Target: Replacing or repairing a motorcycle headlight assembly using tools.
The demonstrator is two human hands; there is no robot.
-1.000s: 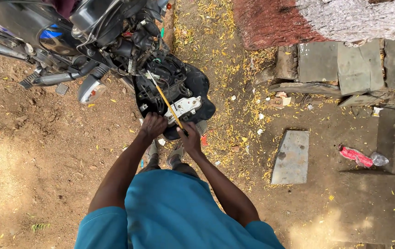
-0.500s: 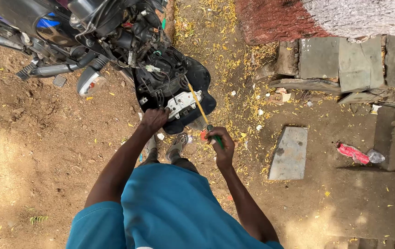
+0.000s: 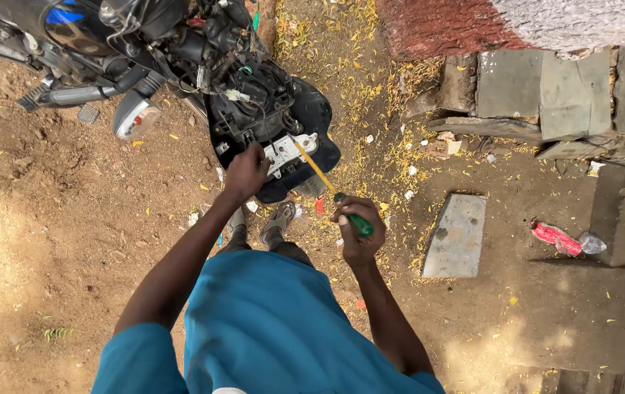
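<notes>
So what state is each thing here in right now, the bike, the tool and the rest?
Motorcycle: front cover off, wiring exposed.
Front panel: hanging open, inner side up, white bracket showing.
Screwdriver: yellow shaft angled, tip at the white bracket.
Right hand: closed on the screwdriver's green handle.
Left hand: gripping the panel's edge.
Stone slab: lying flat on the dirt.
Red plastic wrapper: crumpled on the ground.

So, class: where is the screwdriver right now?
In the head view, the screwdriver is right of centre, its green handle gripped in the right hand, tip at the white panel on the motorcycle.
</notes>
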